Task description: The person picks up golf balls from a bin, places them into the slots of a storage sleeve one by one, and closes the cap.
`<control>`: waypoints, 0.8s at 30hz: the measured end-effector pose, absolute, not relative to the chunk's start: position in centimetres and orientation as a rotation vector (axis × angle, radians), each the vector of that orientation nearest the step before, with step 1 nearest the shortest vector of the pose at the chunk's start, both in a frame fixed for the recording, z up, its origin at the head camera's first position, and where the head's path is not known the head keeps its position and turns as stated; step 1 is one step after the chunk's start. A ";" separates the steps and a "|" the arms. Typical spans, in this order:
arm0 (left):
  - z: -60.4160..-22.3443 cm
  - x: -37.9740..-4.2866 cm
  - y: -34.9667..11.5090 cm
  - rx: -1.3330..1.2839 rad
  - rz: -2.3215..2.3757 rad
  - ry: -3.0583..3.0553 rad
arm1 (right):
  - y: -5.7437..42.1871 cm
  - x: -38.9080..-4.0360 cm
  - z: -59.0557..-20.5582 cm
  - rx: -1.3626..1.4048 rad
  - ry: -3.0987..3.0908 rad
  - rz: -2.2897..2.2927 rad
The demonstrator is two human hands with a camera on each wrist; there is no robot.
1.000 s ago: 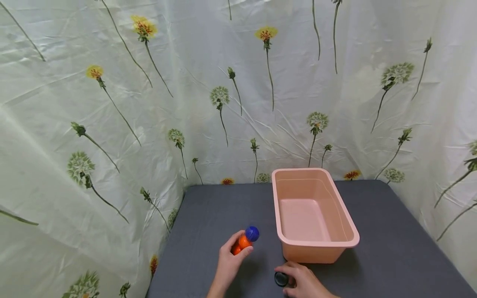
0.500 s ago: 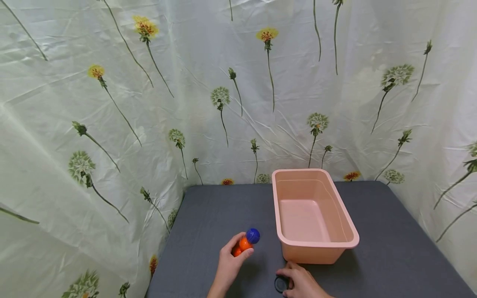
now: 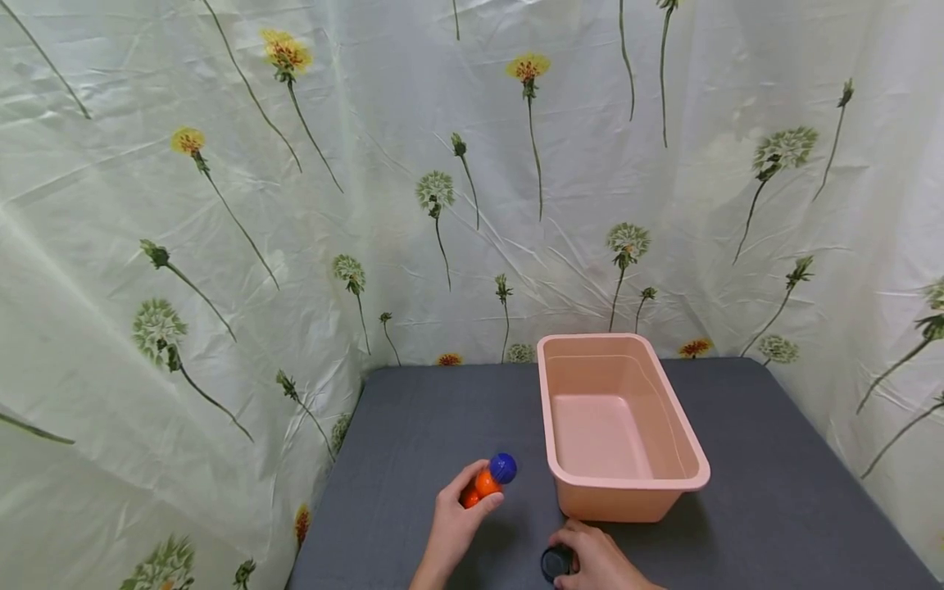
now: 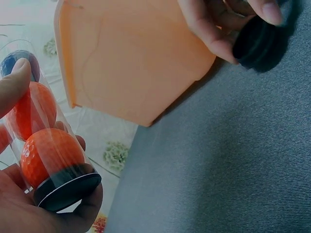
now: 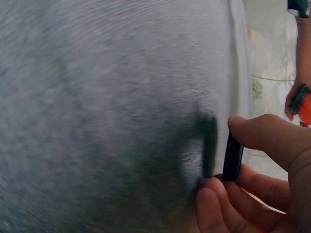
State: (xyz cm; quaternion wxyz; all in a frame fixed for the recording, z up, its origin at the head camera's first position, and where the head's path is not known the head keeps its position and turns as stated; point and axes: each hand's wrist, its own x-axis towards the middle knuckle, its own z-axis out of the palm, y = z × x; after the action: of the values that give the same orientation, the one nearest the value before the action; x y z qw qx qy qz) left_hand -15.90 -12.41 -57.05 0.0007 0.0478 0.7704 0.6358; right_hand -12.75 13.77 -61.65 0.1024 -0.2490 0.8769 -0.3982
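Observation:
In the head view my left hand (image 3: 453, 520) grips a clear plastic tube (image 4: 63, 121), tilted above the table. Inside it are a blue ball (image 3: 503, 468) at the far end and two dimpled orange golf balls (image 4: 52, 156) below. A black cap (image 4: 73, 189) covers the tube's near end; the left thumb lies along the side by the blue ball. My right hand (image 3: 593, 561) pinches a separate round black lid (image 3: 556, 563) between thumb and fingers, near the table and apart from the tube. The right wrist view shows this lid (image 5: 233, 158) edge-on.
An unfilled pink plastic basin (image 3: 623, 496) stands on the dark grey table (image 3: 442, 410), just beyond my right hand. A white curtain (image 3: 369, 205) printed with dandelions hangs behind the table and along its left side.
The black lid has turned in my right fingers, showing its ringed face half a second ago and more of its side now. My left hand with the tube has shifted very slightly right.

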 end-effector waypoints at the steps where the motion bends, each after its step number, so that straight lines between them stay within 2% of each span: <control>1: -57.0 -15.8 -12.4 0.149 1.999 2.416 | 13.8 -12.7 -61.4 -0.731 2.588 -1.184; 10: -56.4 -15.5 -12.3 0.214 2.025 2.431 | 13.0 -12.0 -57.7 -0.639 2.497 -1.272; 18: -55.7 -15.6 -12.2 0.272 2.010 2.446 | 12.2 -10.6 -52.9 -0.886 2.622 -1.420; 24: -54.6 -15.8 -12.1 0.360 2.059 2.427 | 12.5 -10.9 -48.3 -0.997 2.807 -1.488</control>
State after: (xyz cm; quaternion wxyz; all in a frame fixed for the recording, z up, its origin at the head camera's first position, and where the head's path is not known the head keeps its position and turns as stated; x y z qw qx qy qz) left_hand -15.78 -12.06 -54.64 -0.0308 0.1123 0.7574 0.6425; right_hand -10.88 12.51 -48.30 -0.0939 -0.2981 0.8393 -0.4448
